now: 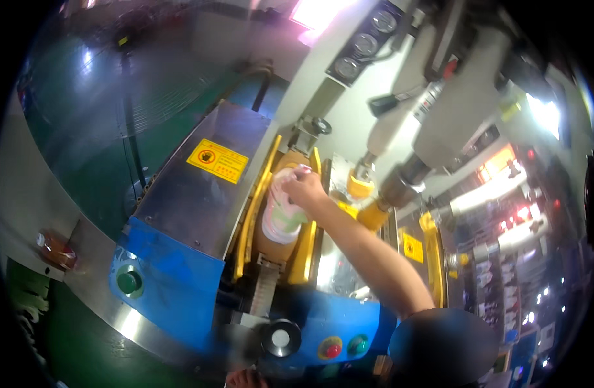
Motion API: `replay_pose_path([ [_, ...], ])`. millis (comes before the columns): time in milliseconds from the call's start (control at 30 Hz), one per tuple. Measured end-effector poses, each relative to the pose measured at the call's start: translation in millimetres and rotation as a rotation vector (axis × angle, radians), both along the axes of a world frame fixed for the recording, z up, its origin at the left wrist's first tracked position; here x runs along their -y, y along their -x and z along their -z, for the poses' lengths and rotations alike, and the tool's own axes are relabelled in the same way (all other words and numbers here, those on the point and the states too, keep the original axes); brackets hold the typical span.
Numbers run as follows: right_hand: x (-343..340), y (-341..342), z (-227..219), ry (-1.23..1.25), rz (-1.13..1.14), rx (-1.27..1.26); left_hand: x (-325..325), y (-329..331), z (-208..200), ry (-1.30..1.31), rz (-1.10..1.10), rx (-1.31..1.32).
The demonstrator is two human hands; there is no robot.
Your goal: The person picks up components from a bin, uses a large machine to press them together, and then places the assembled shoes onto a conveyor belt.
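A pale shoe [281, 216], white with pink and green areas, lies lengthwise on the brown pad [269, 251] of a press machine. Yellow side pads [250, 216] flank it on both sides. From the lower right my right arm reaches over the machine, and my right hand [305, 189] is closed on the far end of the shoe, its fingertips pinched together there. At the bottom edge only a little of my left hand [245, 377] shows, below a round black knob [281, 337]; what its fingers do is hidden.
Left of the shoe is a metal cover with a yellow warning label [217, 160]. The blue front panel carries a green button [129, 280], a red button [333, 350] and another green one [358, 344]. Yellow-tipped press arms [373, 215] hang at the right; gauges [365, 44] sit above.
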State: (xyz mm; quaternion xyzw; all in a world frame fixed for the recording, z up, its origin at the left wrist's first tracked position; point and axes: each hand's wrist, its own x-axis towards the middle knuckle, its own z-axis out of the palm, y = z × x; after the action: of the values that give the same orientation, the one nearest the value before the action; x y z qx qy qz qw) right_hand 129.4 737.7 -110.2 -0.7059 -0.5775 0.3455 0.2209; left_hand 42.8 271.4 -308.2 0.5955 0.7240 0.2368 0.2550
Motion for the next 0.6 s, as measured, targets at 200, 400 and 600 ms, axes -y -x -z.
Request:
replay_pose_path([
  [200,53,-1,-15,-0.695,-0.003,0.125,-54,17,-94,-0.514,-0.571,0.572],
  [400,198,58,-80,-0.81,-1.081,-0.08,-96,54,-157,-0.288,-0.145,0.195],
  [600,224,56,-53,-0.798,-1.037,-0.14,-114,37,-175,0.0,-0.071,0.061],
])
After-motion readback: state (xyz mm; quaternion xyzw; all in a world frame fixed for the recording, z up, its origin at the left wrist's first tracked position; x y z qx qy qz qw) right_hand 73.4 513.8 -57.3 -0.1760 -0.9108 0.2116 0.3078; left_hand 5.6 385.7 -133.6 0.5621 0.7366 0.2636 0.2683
